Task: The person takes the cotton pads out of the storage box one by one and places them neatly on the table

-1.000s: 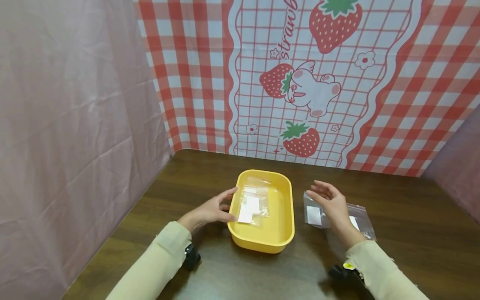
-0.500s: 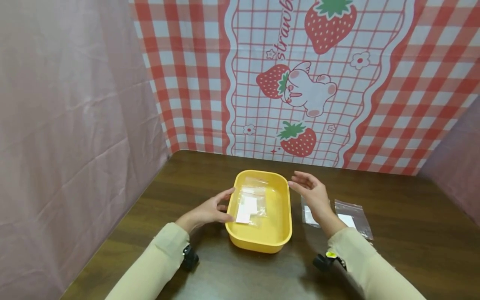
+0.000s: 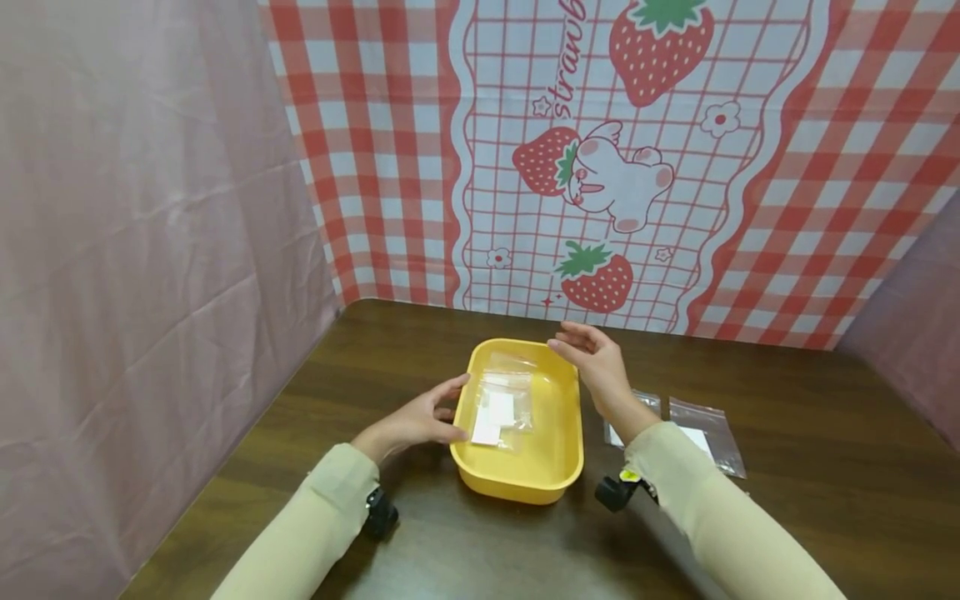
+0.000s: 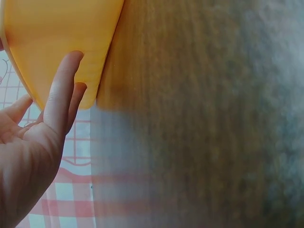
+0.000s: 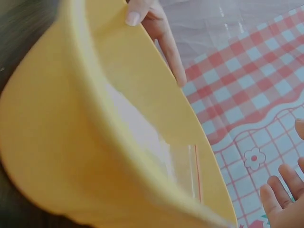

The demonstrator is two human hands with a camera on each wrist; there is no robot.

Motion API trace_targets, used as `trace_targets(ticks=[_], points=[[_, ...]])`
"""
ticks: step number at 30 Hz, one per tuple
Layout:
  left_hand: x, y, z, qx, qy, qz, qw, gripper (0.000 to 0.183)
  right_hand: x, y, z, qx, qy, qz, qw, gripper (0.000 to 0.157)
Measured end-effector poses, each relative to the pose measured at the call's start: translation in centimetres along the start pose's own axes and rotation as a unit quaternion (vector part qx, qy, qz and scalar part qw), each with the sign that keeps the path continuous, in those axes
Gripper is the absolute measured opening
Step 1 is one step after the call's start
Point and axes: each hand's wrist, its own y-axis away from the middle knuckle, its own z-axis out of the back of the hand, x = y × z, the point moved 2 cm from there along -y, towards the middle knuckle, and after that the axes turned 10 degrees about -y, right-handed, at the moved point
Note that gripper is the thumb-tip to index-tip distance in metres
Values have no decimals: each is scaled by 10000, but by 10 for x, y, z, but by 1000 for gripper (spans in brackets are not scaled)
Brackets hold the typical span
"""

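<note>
A yellow plastic tub (image 3: 517,492) stands on the table with several small clear zip bags (image 3: 502,408) overlapping in its left half, white pieces inside them. At the tub's left side, my left hand (image 3: 412,423) has its fingers spread, thumb and index finger at the rim. Two straight fingers (image 4: 61,90) lie along the tub's outer wall in the left wrist view. My right hand (image 3: 596,367) is at the tub's far right corner, fingers loosely bent, nothing held. The right wrist view shows the tub's wall (image 5: 52,142) close up, that hand's fingers (image 5: 280,190) beyond it.
Right of the tub, two more zip bags lie on the dark wooden table (image 3: 420,350): one bag (image 3: 708,425) in full view, the other bag (image 3: 647,402) partly behind the right forearm. A red-checked strawberry cloth (image 3: 390,167) hangs behind, a pink curtain (image 3: 150,250) at left.
My right hand has moved left and away from me, from over the bags on the table to the tub's far right corner. My left hand keeps its place at the rim.
</note>
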Motion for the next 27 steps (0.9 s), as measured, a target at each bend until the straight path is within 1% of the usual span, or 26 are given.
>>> trace_targets(ticks=[9,16,17,20,21,24,27], points=[[0,1,0,34,3,-62,10000,88,1,-14,-20,-135,-176,-297,9993,49],[-2,2,1,88,20,-255,9996,89,-4,-25,-34,-200,-456,-519,9974,51],[-2,2,2,90,17,-258,9996,89,-5,-27,-36,-195,-430,-558,9973,52],[-2,2,3,93,9,-240,9997,89,-11,-31,-42,30,-289,-660,9974,52],[-2,2,3,88,20,-241,9997,89,-13,-32,-44,153,-143,-649,9977,51],[-1,1,3,85,20,-266,9996,88,-21,-35,-50,545,378,-509,9965,50],[1,-1,2,111,40,-338,9994,88,-30,-35,-53,877,811,-334,9923,49]])
